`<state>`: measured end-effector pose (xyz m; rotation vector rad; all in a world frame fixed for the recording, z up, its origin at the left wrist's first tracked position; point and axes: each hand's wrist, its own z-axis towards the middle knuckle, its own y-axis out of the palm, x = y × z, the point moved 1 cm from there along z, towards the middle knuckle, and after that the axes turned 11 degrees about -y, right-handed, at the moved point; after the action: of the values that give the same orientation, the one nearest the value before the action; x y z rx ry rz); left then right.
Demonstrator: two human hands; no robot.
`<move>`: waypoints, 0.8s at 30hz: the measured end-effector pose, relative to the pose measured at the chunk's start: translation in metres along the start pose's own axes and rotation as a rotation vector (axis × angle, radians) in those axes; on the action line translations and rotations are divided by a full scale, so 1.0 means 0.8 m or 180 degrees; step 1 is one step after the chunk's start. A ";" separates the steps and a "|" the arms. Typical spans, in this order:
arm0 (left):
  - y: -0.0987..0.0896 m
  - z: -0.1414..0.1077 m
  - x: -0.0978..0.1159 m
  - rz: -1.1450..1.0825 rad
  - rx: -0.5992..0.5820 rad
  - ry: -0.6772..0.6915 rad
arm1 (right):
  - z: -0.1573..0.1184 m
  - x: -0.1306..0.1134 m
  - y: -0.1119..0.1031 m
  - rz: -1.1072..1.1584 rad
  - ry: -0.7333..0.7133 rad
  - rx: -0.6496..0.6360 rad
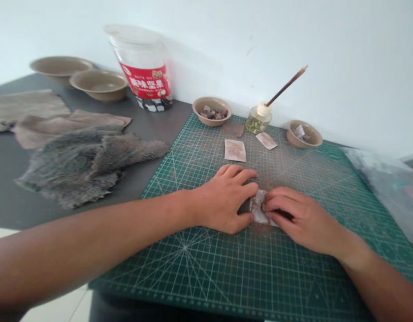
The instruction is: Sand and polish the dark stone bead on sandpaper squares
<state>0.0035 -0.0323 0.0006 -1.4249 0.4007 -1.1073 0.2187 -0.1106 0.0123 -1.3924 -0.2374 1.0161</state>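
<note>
On the green cutting mat (206,268) lies a dusty, whitish worn piece of sandpaper (258,206). My left hand (226,199) holds its left edge down, thumb at the near corner and forefinger at the far one. Over the right part of the same piece, my right hand (293,214) is closed in a pinch, its fingertips pressed to the surface. Whatever sits between those fingertips is hidden. Beyond the hands are a square of sandpaper (235,150) with brown marks, a smaller piece (266,141) and a brown piece (232,129).
A bowl of small stones (212,105), a glass bottle with a brush (258,120) and another small bowl (304,134) stand along the back. Grey fluffy cloth (75,165), larger bowls (101,85) and a red-labelled tub (144,80) are left. Clear plastic (390,188) lies right.
</note>
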 end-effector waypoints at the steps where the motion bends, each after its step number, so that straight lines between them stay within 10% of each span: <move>1: 0.000 0.000 0.000 -0.0009 -0.0002 0.0004 | 0.000 0.000 -0.001 0.0183 -0.0066 -0.0108; 24: 0.000 0.004 -0.001 -0.0037 -0.0134 -0.0172 | 0.009 0.022 -0.023 0.0171 0.0097 -0.0273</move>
<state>0.0055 -0.0300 0.0010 -1.4928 0.3795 -1.0728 0.2325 -0.0909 0.0231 -1.4978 -0.2242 1.0385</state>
